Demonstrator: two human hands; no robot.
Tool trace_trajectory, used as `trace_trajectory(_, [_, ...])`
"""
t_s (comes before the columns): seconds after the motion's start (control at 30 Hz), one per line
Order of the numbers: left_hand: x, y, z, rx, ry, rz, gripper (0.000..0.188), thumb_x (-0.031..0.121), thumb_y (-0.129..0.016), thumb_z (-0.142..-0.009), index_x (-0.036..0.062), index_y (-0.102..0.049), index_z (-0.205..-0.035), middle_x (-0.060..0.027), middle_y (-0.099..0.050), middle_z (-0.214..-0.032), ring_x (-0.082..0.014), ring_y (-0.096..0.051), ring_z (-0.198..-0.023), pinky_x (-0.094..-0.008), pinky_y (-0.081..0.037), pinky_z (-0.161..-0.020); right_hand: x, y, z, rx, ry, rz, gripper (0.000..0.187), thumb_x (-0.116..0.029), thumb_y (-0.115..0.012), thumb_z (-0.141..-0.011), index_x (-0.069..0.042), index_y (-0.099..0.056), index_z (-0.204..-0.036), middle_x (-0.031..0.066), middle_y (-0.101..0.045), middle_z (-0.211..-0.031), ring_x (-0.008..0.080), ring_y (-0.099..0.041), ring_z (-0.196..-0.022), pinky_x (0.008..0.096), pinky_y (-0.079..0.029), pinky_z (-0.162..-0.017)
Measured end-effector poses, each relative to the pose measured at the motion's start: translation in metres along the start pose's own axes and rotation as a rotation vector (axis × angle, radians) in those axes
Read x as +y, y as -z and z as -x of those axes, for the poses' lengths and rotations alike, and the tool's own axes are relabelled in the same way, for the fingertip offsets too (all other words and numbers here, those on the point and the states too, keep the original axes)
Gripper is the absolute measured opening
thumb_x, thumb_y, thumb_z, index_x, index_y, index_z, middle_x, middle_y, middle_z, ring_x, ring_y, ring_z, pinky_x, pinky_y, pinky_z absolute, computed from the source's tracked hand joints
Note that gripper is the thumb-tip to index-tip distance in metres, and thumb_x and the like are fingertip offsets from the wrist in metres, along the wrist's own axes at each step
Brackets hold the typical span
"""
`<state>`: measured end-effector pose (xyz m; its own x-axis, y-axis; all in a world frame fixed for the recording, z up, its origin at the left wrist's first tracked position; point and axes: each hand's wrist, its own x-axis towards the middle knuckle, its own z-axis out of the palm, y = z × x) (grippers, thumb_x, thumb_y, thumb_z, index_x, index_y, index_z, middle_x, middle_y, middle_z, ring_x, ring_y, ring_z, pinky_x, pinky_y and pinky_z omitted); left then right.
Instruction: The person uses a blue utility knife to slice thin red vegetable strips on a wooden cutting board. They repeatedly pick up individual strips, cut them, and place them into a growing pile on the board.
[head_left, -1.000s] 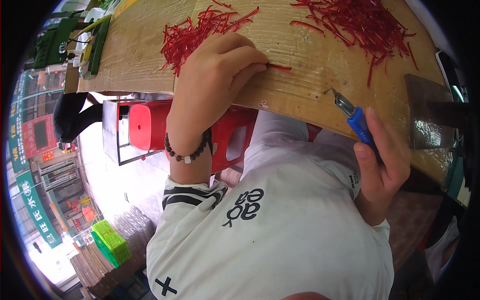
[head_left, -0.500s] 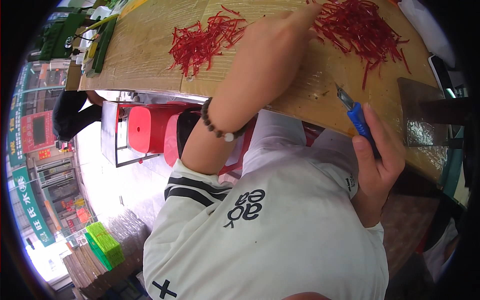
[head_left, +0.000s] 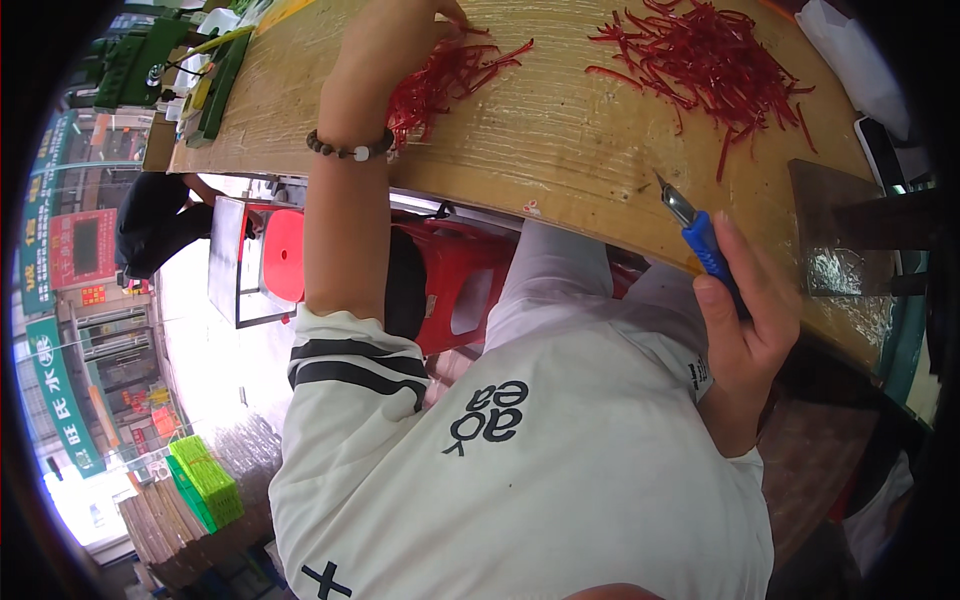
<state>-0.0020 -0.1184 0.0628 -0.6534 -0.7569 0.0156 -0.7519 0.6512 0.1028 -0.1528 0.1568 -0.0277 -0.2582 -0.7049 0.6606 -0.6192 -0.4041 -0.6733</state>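
A blue-handled utility knife point(head_left: 706, 240) is in my right hand point(head_left: 748, 325), its fingers closed around the handle. The bare blade points up and to the left over the table's front edge. My left hand point(head_left: 392, 45) is over the left pile of thin, glossy red strips point(head_left: 425, 98), covering part of it. Its fingers bend down toward the strips near the upper edge of the picture, mostly hidden, so I cannot see whether they hold one. A larger pile of the same red strips point(head_left: 715, 65) lies farther right.
The worn wooden table point(head_left: 560, 150) runs across the top. At its right stands a metal plate with a dark bar point(head_left: 835, 225), near a white bag point(head_left: 855, 60). Green equipment point(head_left: 140, 65) is at the far left. Red plastic stools point(head_left: 455, 280) sit under the table; another person point(head_left: 160, 220) is beyond.
My left hand has moved left from beside the larger pile to the left pile. My right hand and the knife have shifted only slightly left.
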Motion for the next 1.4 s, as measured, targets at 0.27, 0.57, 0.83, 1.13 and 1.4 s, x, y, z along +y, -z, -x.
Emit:
trace_trajectory(0.27, [-0.016,-0.011,0.008,0.289,-0.209,0.111,0.016,0.01,-0.06,-0.084,0.0004,-0.066,-0.096,-0.0228,-0.065,-0.091,-0.0375,-0.063,-0.086,-0.0425,-0.048,-0.073,-0.002,0.003,0.001,-0.034,-0.019,0.02,0.04,-0.008,-0.072,-0.08,0.001,-0.064,-0.118,0.0071,-0.055,-0.065,0.0174,-0.044,-0.053,0.0286,-0.037,-0.05])
trace_trajectory(0.57, [0.07,-0.075,0.081,0.53,-0.304,0.618,0.01,0.011,-0.068,-0.084,0.0052,-0.07,-0.091,-0.0123,-0.068,-0.08,-0.0238,-0.067,-0.065,-0.0309,-0.051,-0.057,-0.008,-0.008,-0.01,-0.024,-0.167,0.167,0.036,-0.009,-0.07,-0.082,-0.007,-0.066,-0.118,0.0059,-0.046,-0.059,0.0161,-0.04,-0.049,0.0308,-0.035,-0.046])
trace_trajectory(0.83, [0.091,-0.088,0.091,0.558,-0.206,0.895,0.007,0.0,-0.071,-0.074,0.0013,-0.065,-0.078,-0.0074,-0.061,-0.067,-0.0158,-0.056,-0.053,-0.0249,-0.044,-0.049,-0.015,-0.008,-0.011,-0.136,-0.242,0.345,0.035,-0.005,-0.065,-0.086,-0.001,-0.063,-0.121,0.0054,-0.05,-0.066,0.0142,-0.043,-0.058,0.0272,-0.037,-0.055])
trace_trajectory(1.13, [0.092,-0.108,0.097,0.735,-0.254,0.854,0.018,-0.004,-0.073,-0.066,0.0014,-0.057,-0.07,-0.0059,-0.052,-0.058,-0.0161,-0.05,-0.047,-0.0269,-0.04,-0.043,-0.014,-0.004,-0.012,-0.233,-0.187,0.344,0.037,-0.004,-0.066,-0.084,-0.001,-0.063,-0.121,0.0074,-0.048,-0.064,0.0178,-0.042,-0.054,0.0302,-0.036,-0.052])
trace_trajectory(1.4, [0.088,-0.11,0.1,0.725,-0.244,0.809,0.018,-0.003,-0.072,-0.069,0.0022,-0.055,-0.069,-0.0055,-0.052,-0.057,-0.0145,-0.05,-0.047,-0.0251,-0.04,-0.043,-0.011,-0.015,-0.006,-0.16,-0.128,0.547,0.039,-0.002,-0.066,-0.084,-0.002,-0.062,-0.123,0.0081,-0.049,-0.065,0.0182,-0.042,-0.053,0.0312,-0.037,-0.051])
